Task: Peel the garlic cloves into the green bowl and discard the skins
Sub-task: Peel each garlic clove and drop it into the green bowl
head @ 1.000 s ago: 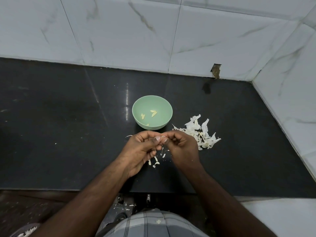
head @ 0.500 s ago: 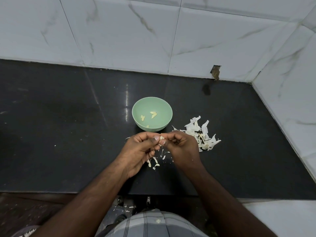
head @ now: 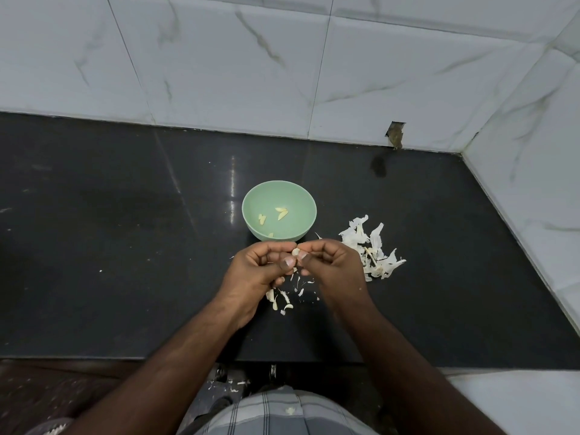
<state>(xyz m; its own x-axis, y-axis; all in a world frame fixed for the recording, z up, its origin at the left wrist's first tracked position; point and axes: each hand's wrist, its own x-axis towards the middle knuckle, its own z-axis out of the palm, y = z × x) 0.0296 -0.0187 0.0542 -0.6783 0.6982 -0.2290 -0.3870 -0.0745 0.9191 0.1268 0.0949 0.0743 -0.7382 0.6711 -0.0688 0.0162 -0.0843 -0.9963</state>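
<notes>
A small garlic clove (head: 295, 252) is pinched between the fingertips of both hands, just in front of the green bowl (head: 279, 192), on the side nearest the person. The left hand (head: 257, 271) is curled around it with the thumb pressed up against the clove, and the right hand (head: 332, 266) is curled too, its thumb and forefinger nipped onto the same clove, so the two hands are pretty much touching at the tips. How much skin is left on the clove can't be made out, it's too small.

Inside the green bowl a few peeled cloves (head: 281, 212) are scattered over the bottom. To the right of the bowl, a loose pile of papery white skins (head: 373, 246) is spread on the black countertop (head: 125, 246). Smaller skin scraps (head: 284, 301) are dotted on the counter on the near side of the bowl, under the hands. Marble-look wall tiles (head: 251, 73) are seen behind the bowl.
</notes>
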